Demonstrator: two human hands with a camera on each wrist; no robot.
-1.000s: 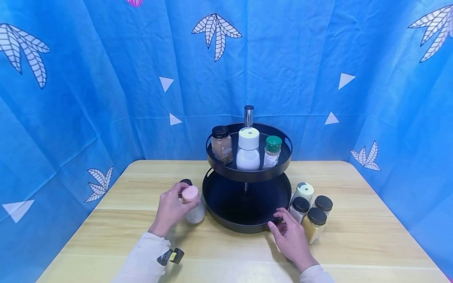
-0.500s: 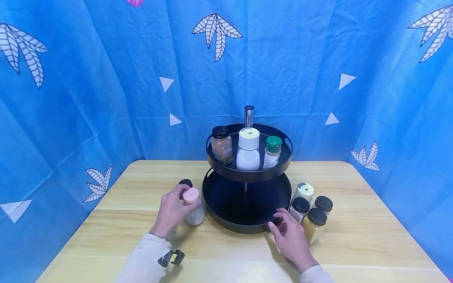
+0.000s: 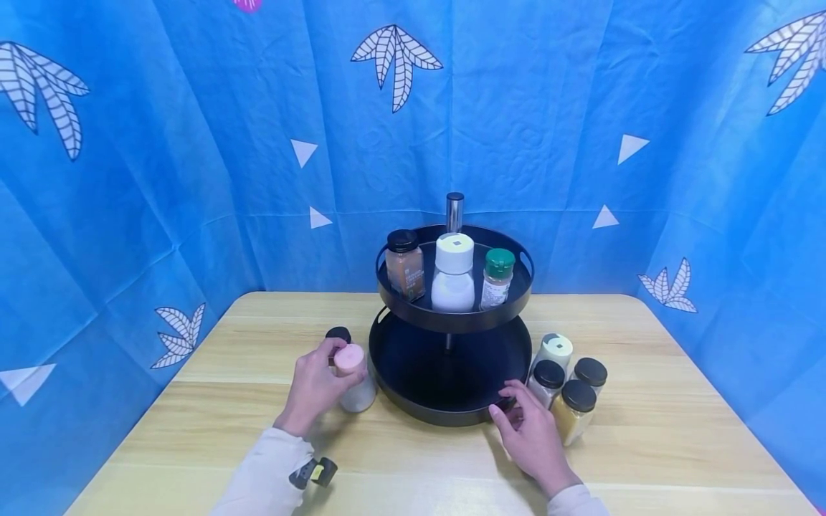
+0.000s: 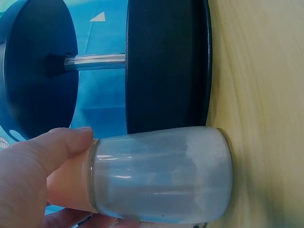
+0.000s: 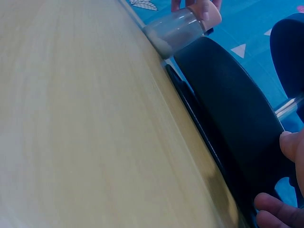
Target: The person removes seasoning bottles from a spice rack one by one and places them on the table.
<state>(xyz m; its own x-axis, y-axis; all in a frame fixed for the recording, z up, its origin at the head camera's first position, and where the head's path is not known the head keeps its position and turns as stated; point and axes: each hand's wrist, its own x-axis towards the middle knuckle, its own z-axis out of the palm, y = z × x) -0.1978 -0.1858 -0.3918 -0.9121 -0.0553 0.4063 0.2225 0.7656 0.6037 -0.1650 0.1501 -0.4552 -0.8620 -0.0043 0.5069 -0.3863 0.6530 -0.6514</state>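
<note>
My left hand (image 3: 317, 387) grips the pink lid of a clear jar (image 4: 164, 175) with some white powder inside. The jar stands upright just left of the lower tray, its base right at the tabletop. A black-lidded jar (image 3: 338, 334) is mostly hidden behind that hand. On the right, my right hand (image 3: 530, 433) holds the rim of the lower tray of a black two-tier tray stand (image 3: 434, 416), thumb outside and a finger over the edge. In the right wrist view, the thumb (image 5: 290, 145) lies at the rim near a handle cutout.
On the upper tray (image 3: 413, 309) stand a brown spice jar (image 3: 405, 272), a white bottle (image 3: 453, 287) and a green-capped shaker (image 3: 496, 279). Several jars, including a yellow one (image 3: 569, 423), cluster right of the stand. A blue curtain (image 3: 516, 143) surrounds the wooden table (image 3: 671, 430).
My left hand and the pink-lidded jar have shifted very slightly toward me. The right hand and the tray stand look unchanged.
</note>
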